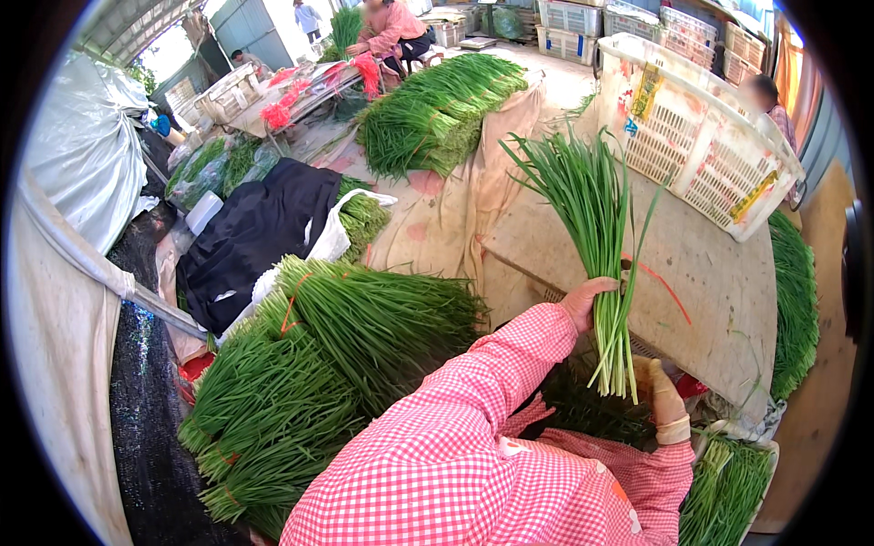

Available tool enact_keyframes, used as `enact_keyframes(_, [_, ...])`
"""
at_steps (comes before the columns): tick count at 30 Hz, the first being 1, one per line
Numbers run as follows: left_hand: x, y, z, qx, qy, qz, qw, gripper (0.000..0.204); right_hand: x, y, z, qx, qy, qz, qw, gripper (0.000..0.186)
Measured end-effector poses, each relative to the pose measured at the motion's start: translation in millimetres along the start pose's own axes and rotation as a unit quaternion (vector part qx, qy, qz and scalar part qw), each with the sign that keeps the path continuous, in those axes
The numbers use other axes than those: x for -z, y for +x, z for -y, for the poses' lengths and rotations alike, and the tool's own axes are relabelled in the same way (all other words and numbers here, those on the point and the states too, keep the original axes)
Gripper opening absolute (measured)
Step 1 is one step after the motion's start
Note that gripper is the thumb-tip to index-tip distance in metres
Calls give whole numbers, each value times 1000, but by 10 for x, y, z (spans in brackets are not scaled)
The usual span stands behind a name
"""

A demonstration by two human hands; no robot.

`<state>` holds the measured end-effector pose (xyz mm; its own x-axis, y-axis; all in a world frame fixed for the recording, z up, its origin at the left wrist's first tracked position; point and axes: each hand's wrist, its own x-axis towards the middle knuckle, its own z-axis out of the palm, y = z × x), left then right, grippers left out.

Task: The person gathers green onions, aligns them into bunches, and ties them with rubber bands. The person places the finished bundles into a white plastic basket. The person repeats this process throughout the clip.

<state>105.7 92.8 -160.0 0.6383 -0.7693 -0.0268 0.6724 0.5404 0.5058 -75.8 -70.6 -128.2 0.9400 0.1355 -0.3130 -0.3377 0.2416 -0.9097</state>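
Observation:
My left hand [587, 305] is closed round a bunch of garlic chives [583, 205], just above its pale stem ends. The leaves fan up and away over the board, and the cut ends point down toward me. Beside those ends is my right hand [667, 400], in a tan glove. Its fingers are bent and partly hidden, so their grip does not show. A thin red tie [669, 293] lies on the wooden board [710, 300] to the right of the bunch.
Large heaps of tied chives [300, 364] lie to my left, with another pile [437, 109] farther off. A white plastic crate [692, 136] stands at the far right. More chives [724, 487] sit at lower right. A person [396, 36] sits by a table [291, 96] at the back.

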Motion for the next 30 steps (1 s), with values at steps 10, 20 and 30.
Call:
enact_keyframes(10, [-196,43,276,44,-16,1,999,33,-413,290,-547,132,-141,-191,962,60])
enact_keyframes(20, [-264,309,361,173,31,-20,984,29,-563,356,-515,80,4,-222,972,19])
enact_keyframes(30, [-306,1137,-30,-29,314,47,948,47,-63,864,108,63,-41,-260,963,24])
